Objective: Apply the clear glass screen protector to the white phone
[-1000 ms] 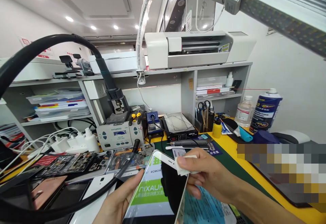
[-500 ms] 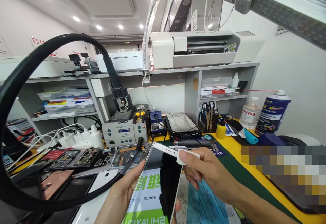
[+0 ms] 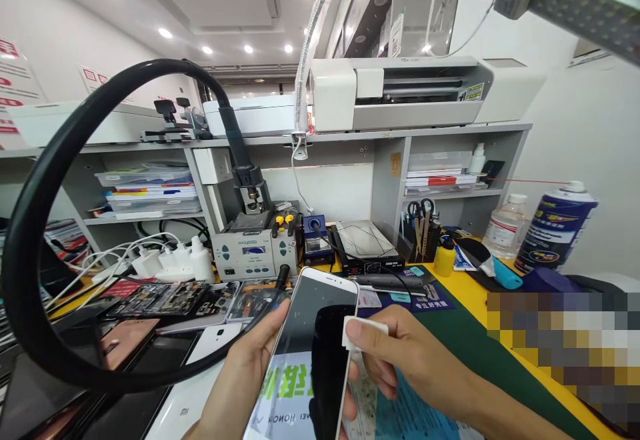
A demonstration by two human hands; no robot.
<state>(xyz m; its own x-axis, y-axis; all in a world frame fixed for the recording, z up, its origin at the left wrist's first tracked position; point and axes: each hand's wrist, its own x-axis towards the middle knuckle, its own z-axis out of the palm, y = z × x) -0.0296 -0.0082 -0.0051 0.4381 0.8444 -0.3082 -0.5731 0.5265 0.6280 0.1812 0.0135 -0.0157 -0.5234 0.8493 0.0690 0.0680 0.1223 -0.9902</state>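
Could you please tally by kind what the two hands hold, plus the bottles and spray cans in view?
Phone, in the left hand: 1
White wipe, in the right hand: 1
White bottles: 2
Clear bottle: 1
Yellow bottle: 1
Blue spray can: 1
Total: 7

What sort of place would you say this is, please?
Probably a phone repair bench: opened circuit boards lie beside several phones, a control station with a small display stands behind them, and scissors and tweezers fill a holder.
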